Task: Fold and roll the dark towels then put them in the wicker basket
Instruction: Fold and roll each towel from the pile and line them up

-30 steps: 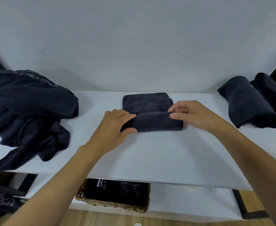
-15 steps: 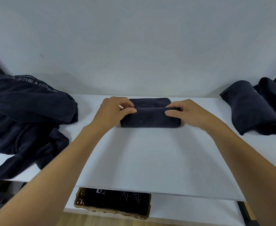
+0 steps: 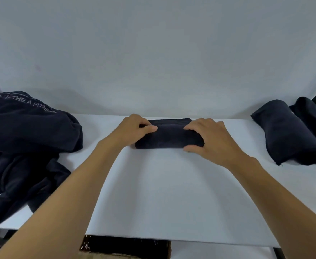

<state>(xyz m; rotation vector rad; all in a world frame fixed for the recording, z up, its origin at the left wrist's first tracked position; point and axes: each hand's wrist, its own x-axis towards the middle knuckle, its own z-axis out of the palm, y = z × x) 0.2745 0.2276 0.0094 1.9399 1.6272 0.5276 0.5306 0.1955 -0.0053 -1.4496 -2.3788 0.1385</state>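
The left hand (image 3: 133, 129) grips the left end of the roll (image 3: 169, 136), fingers curled over its far side and the thumb laid along the top. The right hand (image 3: 209, 139) grips the right end, fingers bent over the top and the thumb pressed against the near lower edge, down by the table (image 3: 172, 193). The roll is a dark towel wound nearly to its end; it lies crosswise near the table's far edge, close to the wall (image 3: 153, 53), and a narrow flat strip of the same towel shows just behind it between the two hands. Both forearms reach in from the near corners across the white tabletop. To the left, well apart from the roll, a pile (image 3: 22, 146) of loose dark towels lies crumpled and hangs over the table's near-left edge; pale lettering (image 3: 30, 103) on its top fold reads "THE A FITN", with the letters before and after lost in the creases. To the right, also well apart, two rolled towels (image 3: 288, 133) lie side by side at a slant, touching each other. Below the table's front edge a strip of the basket (image 3: 101, 256) shows, with dark cloth (image 3: 127, 245) inside it bearing small white marks too faint to read.
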